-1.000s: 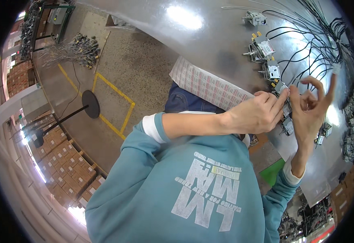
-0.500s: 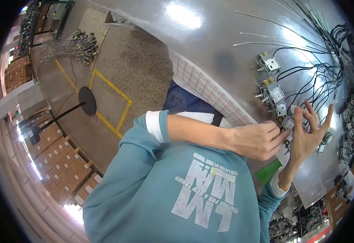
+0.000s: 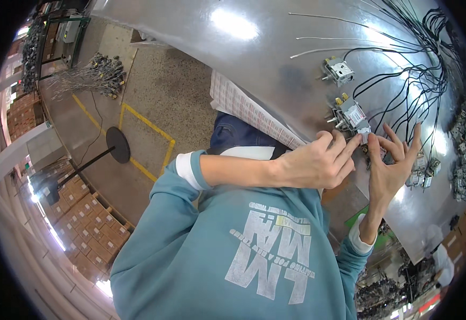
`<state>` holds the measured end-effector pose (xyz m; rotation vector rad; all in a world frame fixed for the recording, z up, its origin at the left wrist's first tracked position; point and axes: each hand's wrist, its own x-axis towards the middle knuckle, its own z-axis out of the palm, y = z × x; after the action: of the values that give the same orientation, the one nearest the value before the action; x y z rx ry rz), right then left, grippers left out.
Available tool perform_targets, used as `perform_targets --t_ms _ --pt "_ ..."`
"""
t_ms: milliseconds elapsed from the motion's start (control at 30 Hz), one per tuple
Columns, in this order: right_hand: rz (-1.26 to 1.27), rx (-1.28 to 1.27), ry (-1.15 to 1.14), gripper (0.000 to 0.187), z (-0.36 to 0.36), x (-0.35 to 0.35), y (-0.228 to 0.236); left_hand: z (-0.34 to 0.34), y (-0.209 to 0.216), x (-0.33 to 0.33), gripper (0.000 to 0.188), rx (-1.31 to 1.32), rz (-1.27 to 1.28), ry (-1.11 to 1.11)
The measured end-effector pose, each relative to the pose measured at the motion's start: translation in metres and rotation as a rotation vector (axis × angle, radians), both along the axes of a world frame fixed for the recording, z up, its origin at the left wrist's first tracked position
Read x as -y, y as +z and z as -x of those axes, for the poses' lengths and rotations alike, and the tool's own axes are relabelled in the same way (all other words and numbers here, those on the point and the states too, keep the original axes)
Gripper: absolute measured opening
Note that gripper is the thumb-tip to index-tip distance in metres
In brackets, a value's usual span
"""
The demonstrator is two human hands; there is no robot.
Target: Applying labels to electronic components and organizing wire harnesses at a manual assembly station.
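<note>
My left hand reaches across from the left with its fingers bunched and curled. Its foremost fingertip meets a small metal control unit with a pale label; whatever it pinches is hidden. My right hand sits just right of it, thumb tip at the same unit and the other fingers spread apart. Directly beyond the fingertips lies a larger metal control unit with brass terminals and a white label. Another metal unit rests farther back. More metal units lie right of my right hand.
Black leads run from the units to a bundle at the far right of the metal table. A sheet of red-printed labels hangs over the near edge. Piled units line the right side. Cartons stand at left.
Both hands have shifted slightly left and away from me along the row of units, and their fingertips have come together. The view has moved a little, so the table contents appear farther left.
</note>
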<state>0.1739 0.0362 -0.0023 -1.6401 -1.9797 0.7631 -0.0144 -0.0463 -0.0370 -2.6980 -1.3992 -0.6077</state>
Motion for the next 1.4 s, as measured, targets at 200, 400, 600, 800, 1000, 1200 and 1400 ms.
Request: perform_targets --t_ms 200,400,600,800,1000,1200,1400 --pt "-0.031 0.032 -0.009 0.083 0.004 0.005 -0.001 0.000 0.002 -0.002 0.033 -0.075 -0.051 -0.020" --pt "-0.104 0.077 -0.035 0.092 -0.002 0.004 -0.008 0.000 0.005 0.000 0.029 -0.054 -0.023 -0.036" --pt "0.051 -0.064 -0.062 0.055 0.003 0.009 -0.001 -0.005 0.008 -0.003 0.037 -0.063 -0.047 -0.024" --pt "0.001 -0.092 -0.033 0.098 0.008 0.010 0.004 -0.010 0.013 -0.004 0.040 -0.156 -0.060 0.001" --pt "-0.242 0.156 0.072 0.098 -0.009 -0.002 0.007 -0.019 0.014 -0.005 0.038 -0.188 -0.063 -0.004" --pt "-0.224 -0.203 -0.049 0.077 -0.007 -0.007 0.012 -0.023 0.007 -0.011 0.032 -0.080 -0.048 0.013" --pt "-0.225 -0.012 0.207 0.105 0.044 -0.007 0.013 -0.018 0.006 -0.003 0.018 0.083 0.006 -0.082"
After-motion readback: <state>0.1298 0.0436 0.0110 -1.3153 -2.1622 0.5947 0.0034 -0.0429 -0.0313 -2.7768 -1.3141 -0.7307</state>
